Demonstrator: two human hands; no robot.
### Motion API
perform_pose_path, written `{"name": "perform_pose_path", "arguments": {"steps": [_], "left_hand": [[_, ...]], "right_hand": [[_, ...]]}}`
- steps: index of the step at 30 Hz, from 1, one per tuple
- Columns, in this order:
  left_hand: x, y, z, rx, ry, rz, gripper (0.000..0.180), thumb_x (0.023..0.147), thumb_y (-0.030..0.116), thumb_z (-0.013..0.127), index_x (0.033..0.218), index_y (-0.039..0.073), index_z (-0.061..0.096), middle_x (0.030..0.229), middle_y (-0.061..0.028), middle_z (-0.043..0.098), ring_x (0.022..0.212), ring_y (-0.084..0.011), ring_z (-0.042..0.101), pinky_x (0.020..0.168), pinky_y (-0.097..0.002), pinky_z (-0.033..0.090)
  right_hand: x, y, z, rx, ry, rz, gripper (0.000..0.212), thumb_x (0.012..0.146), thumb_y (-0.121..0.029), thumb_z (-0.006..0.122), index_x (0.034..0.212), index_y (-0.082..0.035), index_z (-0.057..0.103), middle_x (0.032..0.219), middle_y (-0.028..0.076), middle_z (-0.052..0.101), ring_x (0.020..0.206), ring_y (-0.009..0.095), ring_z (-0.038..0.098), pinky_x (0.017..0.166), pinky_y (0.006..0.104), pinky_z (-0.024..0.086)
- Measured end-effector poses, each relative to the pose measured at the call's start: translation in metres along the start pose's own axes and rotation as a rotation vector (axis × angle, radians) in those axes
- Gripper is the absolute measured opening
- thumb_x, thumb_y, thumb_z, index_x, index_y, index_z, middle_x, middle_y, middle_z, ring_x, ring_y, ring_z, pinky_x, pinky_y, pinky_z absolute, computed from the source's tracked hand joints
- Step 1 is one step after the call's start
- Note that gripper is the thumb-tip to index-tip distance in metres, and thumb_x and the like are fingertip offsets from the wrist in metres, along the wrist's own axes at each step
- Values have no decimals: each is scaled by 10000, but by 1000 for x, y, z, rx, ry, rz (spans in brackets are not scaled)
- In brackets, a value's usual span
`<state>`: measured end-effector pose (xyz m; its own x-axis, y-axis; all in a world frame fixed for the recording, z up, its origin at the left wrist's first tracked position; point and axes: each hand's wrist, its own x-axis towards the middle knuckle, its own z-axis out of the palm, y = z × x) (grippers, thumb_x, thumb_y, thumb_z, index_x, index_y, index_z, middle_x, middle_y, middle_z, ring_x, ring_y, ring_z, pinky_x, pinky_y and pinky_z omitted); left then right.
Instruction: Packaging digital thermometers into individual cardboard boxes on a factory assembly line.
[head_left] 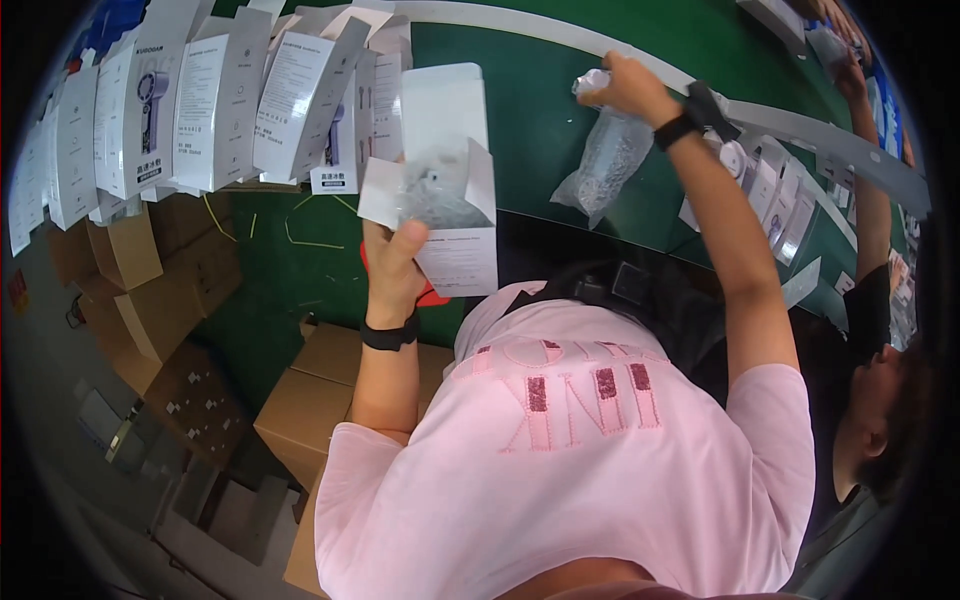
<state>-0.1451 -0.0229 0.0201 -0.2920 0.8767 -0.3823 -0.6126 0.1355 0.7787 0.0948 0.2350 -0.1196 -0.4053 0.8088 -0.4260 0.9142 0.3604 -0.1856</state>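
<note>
My left hand (393,262) is closed round a white printed carton box (460,262), its thumb on the front face. The box stands upright with its top flaps (443,105) spread open. Something in clear plastic wrap (440,190) sits at its mouth; its kind is hard to make out. Farther right, over the green table (535,130), my right hand (632,88) grips the top end of a clear bubble-wrap bag (608,165). A white rounded piece (592,83) shows at the fingers, and the bag hangs toward me.
Several white boxes with a handheld fan picture (150,110) stand in a row at the left. More small boxes (780,200) lie at the right, near a co-worker's arm (870,200). Brown cartons (325,380) sit at lower left. A pale rail (560,30) curves along the far side.
</note>
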Motion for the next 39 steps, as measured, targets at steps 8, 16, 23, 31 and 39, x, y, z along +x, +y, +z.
{"name": "perform_pose_path", "arguments": {"steps": [8, 16, 23, 31, 39], "left_hand": [[11, 0, 33, 22, -140, 86, 763, 761, 220, 809, 1357, -52, 418, 1200, -94, 575, 1065, -167, 564, 930, -304, 438], [14, -3, 125, -2, -585, -16, 732, 785, 226, 798, 1344, -52, 416, 1108, -109, 615, 982, -150, 599, 861, -291, 484], [-2, -17, 167, -63, -685, -378, 737, 804, 287, 785, 1355, -31, 413, 1115, -103, 604, 1004, -150, 587, 875, -290, 476], [-3, -35, 173, 85, -827, -353, 718, 788, 196, 796, 1348, -17, 400, 1214, -120, 550, 1097, -177, 541, 943, -319, 443], [-9, -39, 155, -42, -647, -120, 873, 744, 191, 834, 1374, 35, 250, 1242, -135, 500, 1137, -232, 524, 956, -365, 441]], "right_hand": [[-34, -31, -121, 804, 165, -208, 195, 818, -176, 713, 939, -28, 678, 865, 42, 652, 823, 87, 605, 713, 243, 479], [-214, -101, -260, 1108, 209, -157, 315, 781, 100, 691, 1066, 32, 574, 920, 52, 654, 821, 97, 641, 707, 231, 533], [-250, -51, -264, 341, -153, -354, 193, 768, -42, 721, 939, 7, 644, 916, 93, 659, 808, 210, 624, 714, 297, 483], [-237, -47, -271, 220, -960, -423, 407, 810, -25, 592, 1214, 19, 572, 837, 158, 661, 732, 246, 638, 667, 323, 499], [-289, 6, -210, 986, 334, 91, 750, 811, -300, 688, 1445, -45, 378, 1415, 119, 467, 1208, 229, 514, 995, 380, 428]]}}
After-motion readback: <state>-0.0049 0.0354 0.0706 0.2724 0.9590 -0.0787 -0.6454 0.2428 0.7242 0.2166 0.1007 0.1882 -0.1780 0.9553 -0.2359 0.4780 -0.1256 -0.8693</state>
